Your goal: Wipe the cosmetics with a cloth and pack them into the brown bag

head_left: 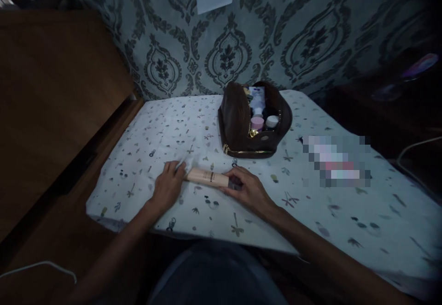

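A beige cosmetic tube [207, 177] lies almost level, low over the patterned cloth. My right hand [250, 190] has its fingers wrapped round the dark cap end of that tube. At the tube's flat left end is my left hand [169, 183], its fingers curled closed. A pale, thin wisp shows by the left fingertips; what it is, and whether these fingers also grip the tube, I cannot make out. Behind the tube stands a brown makeup bag [236, 120], unzipped. Inside it are a white tube [257, 97], a pink lid [257, 123] and a white lid [272, 121].
The table [172, 125] wears a white cloth printed with small figures. A blurred-out flat object [333, 160] lies on its right side. A wooden cabinet [58, 88] rises at the left, and a patterned wall [226, 56] closes the back. A pale cable [44, 263] runs at lower left.
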Demonstrator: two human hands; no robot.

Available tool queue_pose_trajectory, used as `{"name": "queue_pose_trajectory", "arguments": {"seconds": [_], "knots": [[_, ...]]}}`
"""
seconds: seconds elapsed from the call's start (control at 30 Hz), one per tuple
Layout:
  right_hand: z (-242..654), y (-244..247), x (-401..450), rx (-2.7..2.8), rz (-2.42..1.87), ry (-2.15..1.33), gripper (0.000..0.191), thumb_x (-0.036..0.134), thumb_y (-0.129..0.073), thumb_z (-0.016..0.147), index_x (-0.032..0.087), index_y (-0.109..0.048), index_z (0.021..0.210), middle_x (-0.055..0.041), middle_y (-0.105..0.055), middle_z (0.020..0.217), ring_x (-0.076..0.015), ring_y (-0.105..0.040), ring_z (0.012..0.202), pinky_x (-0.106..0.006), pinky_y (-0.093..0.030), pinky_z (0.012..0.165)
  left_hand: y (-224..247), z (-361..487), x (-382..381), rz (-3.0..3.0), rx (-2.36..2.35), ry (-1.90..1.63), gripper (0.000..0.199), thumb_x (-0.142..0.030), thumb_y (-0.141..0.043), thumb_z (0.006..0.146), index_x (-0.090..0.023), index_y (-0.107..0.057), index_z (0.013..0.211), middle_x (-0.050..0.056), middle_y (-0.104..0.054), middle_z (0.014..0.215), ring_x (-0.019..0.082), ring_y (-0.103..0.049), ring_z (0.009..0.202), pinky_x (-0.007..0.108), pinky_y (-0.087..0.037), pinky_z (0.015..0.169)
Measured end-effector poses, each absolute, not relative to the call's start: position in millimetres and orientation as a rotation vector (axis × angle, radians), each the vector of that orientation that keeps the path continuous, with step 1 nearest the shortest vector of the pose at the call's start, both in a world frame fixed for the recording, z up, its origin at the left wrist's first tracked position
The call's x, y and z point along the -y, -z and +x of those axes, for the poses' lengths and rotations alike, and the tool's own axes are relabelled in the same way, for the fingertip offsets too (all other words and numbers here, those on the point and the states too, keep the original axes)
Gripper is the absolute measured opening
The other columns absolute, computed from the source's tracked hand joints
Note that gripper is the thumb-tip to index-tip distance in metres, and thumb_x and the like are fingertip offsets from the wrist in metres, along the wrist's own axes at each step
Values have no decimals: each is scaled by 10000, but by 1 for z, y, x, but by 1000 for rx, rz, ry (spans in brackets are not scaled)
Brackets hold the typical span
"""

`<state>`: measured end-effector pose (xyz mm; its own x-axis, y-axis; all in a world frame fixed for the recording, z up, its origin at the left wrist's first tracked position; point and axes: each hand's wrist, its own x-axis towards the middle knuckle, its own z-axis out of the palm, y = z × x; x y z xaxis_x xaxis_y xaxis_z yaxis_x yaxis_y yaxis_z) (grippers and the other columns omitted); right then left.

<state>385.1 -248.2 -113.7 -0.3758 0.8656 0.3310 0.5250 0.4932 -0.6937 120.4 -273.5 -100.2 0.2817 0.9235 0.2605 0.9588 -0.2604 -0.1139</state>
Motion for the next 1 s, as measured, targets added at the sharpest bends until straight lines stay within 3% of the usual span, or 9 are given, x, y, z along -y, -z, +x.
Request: {"name": "queue_pose_trajectory", "arguments": {"seconds": [0.23,0.43,0.57,0.63,0.77,0.9,1.0], "knots": [[385,114,251,2030,-1080,-636,299,323,-694,810,213,-635,1082,-64,-667,960,-217,-628,857,-329,-531,729,95,100,272,-2274,1926,280,282,-184,-394,977,-194,-558,1206,79,-554,1059,231,-513,999,322,-483,739],[383,113,252,1990,-1103,-675,237,334,-689,811,209,-666,1011,-54,-670,885,-209,-628,789,-321,-525,686,93,142,283,-2393,1682,628,312,-208,-343,998,-210,-539,1241,71,-561,1068,206,-536,972,314,-493,768],[383,114,252,1977,-1169,-683,111,300,-671,790,194,-639,784,-18,-631,739,-190,-589,681,-299,-482,626,94,184,291,-2608,1335,528,382,-136,-401,965,-184,-474,1337,118,-564,1187,240,-537,1092,339,-518,846],[383,115,251,1996,-1176,-676,155,316,-670,795,192,-615,723,-13,-610,705,-185,-573,657,-298,-470,618,94,190,290,-2625,1284,439,461,-91,-419,936,-155,-413,1393,155,-538,1248,266,-518,1139,371,-529,860],[385,113,251,2027,-1140,-716,226,385,-675,834,194,-674,953,-36,-644,808,-202,-603,740,-321,-493,685,91,167,282,-2557,1390,294,514,-68,-430,913,-133,-368,1419,185,-512,1268,293,-498,1159,409,-550,840],[385,110,250,2052,-1106,-679,250,411,-644,864,188,-688,969,-77,-635,926,-219,-613,837,-331,-508,723,92,125,276,-2443,1529,240,498,-56,-405,914,-158,-387,1401,173,-504,1268,293,-477,1173,377,-561,777],[386,109,251,2069,-1105,-672,274,408,-607,891,175,-680,1017,-67,-609,871,-193,-599,750,-308,-507,656,93,104,275,-2351,1692,223,459,-68,-389,926,-173,-418,1372,152,-516,1246,274,-483,1147,326,-548,702]]}}
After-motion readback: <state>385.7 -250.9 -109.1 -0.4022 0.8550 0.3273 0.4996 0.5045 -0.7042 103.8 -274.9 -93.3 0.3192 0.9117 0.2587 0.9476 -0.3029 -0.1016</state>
